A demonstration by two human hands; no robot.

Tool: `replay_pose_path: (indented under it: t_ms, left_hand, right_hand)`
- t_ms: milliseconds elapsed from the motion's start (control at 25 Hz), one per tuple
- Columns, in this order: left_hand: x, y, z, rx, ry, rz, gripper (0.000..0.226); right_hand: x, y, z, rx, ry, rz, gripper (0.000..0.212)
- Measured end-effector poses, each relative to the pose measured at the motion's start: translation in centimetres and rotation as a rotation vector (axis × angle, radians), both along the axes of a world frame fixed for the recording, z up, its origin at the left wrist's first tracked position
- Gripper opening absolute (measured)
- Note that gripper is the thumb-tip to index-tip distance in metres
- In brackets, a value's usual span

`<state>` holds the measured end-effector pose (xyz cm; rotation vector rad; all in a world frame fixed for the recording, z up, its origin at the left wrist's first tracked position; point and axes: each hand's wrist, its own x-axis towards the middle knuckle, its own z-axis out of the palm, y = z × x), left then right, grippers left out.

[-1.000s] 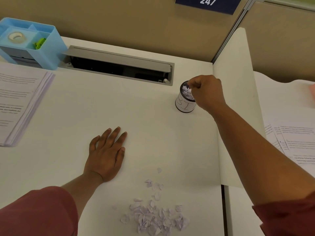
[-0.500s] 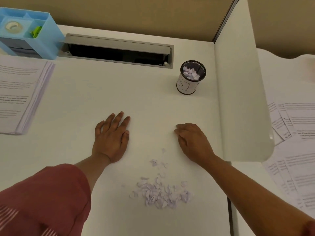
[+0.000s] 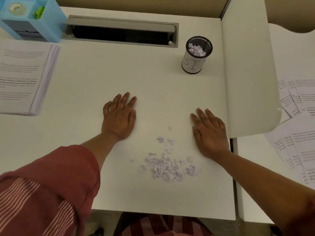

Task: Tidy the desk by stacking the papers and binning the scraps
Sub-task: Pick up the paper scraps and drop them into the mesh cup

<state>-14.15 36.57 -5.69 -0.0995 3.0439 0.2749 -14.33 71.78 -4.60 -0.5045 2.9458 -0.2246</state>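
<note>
A loose heap of small pale paper scraps point(image 3: 167, 165) lies on the white desk point(image 3: 119, 79) near its front edge. My left hand point(image 3: 120, 117) rests flat on the desk, up and left of the heap, holding nothing. My right hand point(image 3: 208, 132) lies flat just right of the scraps, fingers straight, empty. A small black mesh cup labelled BIN point(image 3: 196, 56) stands at the back right with scraps inside. A neat stack of printed papers point(image 3: 22, 79) sits at the left edge.
A white divider panel point(image 3: 247, 74) rises along the desk's right side; loose printed sheets point(image 3: 300, 126) lie on the neighbouring desk beyond it. A blue organiser point(image 3: 29, 19) stands back left beside an open grey cable tray point(image 3: 122, 33).
My right hand came back from the bin, dropped to the desk right of the scrap heap and flattened out. The left hand stayed flat. The view tilted downward.
</note>
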Motion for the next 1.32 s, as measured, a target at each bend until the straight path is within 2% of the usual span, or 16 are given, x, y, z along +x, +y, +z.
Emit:
replay_pose_path:
  t_ms: [240,360,520,640,760,960,1120,1320]
  left_hand:
    - [0.7,-0.2,0.1,0.097,0.051,0.008,0.055]
    - [0.8,1.0,0.7,0.239,0.009,0.02,0.059]
    - [2.9,6.8,2.0,0.385,-0.134,-0.322,0.07]
    - [5.1,9.8,2.8,0.333,-0.227,-0.548,0.079]
    - [6.4,9.4,3.2,0.336,-0.31,-0.648,0.086]
    - [6.9,7.1,4.2,0.28,-0.409,-0.749,0.085]
    - [6.8,7.7,4.7,0.202,-0.343,-0.757,0.071]
    - [6.9,8.8,4.2,0.433,-0.361,-0.556,0.02]
  right_hand:
    - [0.1,-0.3,0.4,0.002,-0.025,-0.025,0.054]
    - [-0.1,-0.3,0.4,0.003,-0.023,-0.03,0.055]
    - [0.0,-0.4,0.2,-0.009,-0.01,-0.042,0.055]
    - [-0.1,-0.3,0.1,-0.005,-0.002,-0.042,0.054]
    - [-0.1,-0.3,0.0,-0.001,-0.001,-0.049,0.053]
    - [-0.1,-0.2,-0.1,-0.007,-0.004,-0.037,0.054]
    - [-0.3,-0.2,0.0,-0.005,0.002,-0.043,0.054]
    - [0.1,-0.2,-0.4,-0.007,-0.009,-0.045,0.054]
